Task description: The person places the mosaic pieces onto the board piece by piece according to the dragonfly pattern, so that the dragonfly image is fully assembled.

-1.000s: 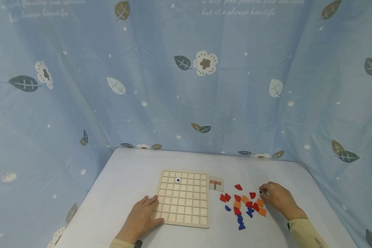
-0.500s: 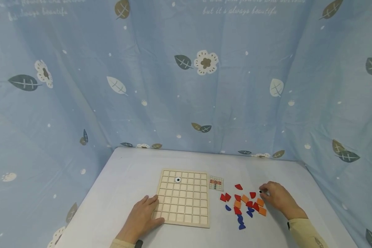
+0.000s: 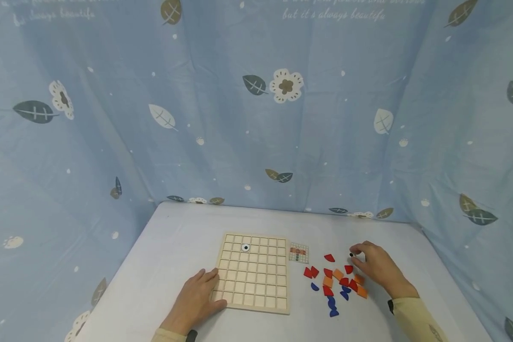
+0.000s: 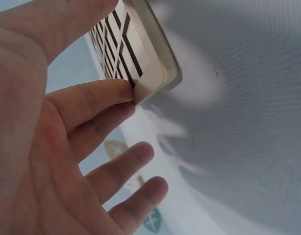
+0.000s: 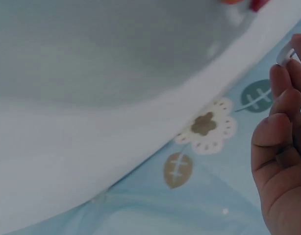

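A wooden grid board (image 3: pixel 260 275) lies on the white table. One white piece with a black dot (image 3: pixel 245 247) sits in a cell near its top. My left hand (image 3: pixel 194 301) rests at the board's lower left edge; in the left wrist view its fingers are fairly straight and touch the wooden rim (image 4: pixel 158 54). My right hand (image 3: pixel 380 268) pinches another white piece with a black dot (image 3: pixel 351 255) between thumb and index finger. In the right wrist view only the edge of that white piece (image 5: pixel 285 54) shows at the fingertips, and the other fingers are curled.
Right of the board lies a small pattern card (image 3: pixel 299 252). Beyond it are scattered red quarter-round pieces (image 3: pixel 329 258), orange squares (image 3: pixel 327 282) and blue half-round pieces (image 3: pixel 314 287). A patterned blue cloth (image 3: pixel 222 142) stands behind the table.
My right hand has lifted slightly and moved left and away from me, carrying the white piece. The left hand has stayed on the board's edge.
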The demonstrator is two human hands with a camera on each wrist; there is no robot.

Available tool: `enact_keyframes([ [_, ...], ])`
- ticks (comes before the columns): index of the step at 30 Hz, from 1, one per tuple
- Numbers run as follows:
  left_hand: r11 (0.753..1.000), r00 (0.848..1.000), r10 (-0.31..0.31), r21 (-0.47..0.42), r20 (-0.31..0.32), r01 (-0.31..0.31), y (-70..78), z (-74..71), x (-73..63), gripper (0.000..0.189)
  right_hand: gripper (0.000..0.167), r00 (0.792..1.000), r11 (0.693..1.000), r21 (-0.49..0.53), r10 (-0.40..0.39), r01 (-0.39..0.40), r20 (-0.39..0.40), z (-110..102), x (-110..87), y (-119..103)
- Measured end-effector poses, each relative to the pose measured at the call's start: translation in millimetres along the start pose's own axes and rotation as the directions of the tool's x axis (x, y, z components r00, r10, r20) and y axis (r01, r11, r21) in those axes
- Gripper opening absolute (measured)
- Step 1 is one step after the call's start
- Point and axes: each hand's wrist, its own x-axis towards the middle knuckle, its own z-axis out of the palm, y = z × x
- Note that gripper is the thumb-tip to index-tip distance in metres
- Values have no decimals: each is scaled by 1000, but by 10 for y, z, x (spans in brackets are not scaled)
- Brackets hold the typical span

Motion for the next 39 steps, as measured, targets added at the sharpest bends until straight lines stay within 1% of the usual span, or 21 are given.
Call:
enact_keyframes([
  [3, 1000, 1000, 0, -15, 6, 0, 4, -8, 7, 72, 31, 999, 1000, 16, -22, 23, -32, -14, 36, -111],
  [7, 1000, 1000, 3, -28, 10, -3, 9, -13, 9, 73, 31, 996, 998, 8, -66, 67, -67, -12, 95, -263],
  [10, 1000, 1000, 4, -20, 12, -3, 6, -14, 8, 73, 30, 993, 995, -4, -96, 96, -74, 10, 159, -372],
  [15, 1000, 1000, -1, -2, 13, 1, -1, -16, 7, 74, 30, 992, 993, 27, -113, 115, -63, 64, 271, -574],
  [18, 1000, 1000, -4, -2, 12, 4, 2, -21, 3, 74, 30, 987, 989, 32, -138, 141, -79, 108, 331, -727],
  [24, 1000, 1000, 9, -7, -5, -9, 3, -27, -3, 74, 28, 961, 970, 32, -232, 239, -147, 188, 420, -1040],
  [30, 1000, 1000, 4, -22, 7, -3, 15, -22, -16, 73, 26, 938, 948, 61, -299, 314, -175, 273, 466, -1255],
  [32, 1000, 1000, 4, -28, 8, -4, 20, -24, -18, 73, 26, 926, 936, 73, -325, 344, -192, 312, 481, -1304],
  [37, 1000, 1000, -1, -20, 3, 1, 16, -18, -5, 73, 25, 887, 908, 59, -388, 414, -252, 399, 537, -1432],
  [39, 1000, 1000, -3, -12, 5, 3, 12, -16, -3, 73, 24, 878, 905, 42, -397, 422, -268, 433, 563, -1493],
])
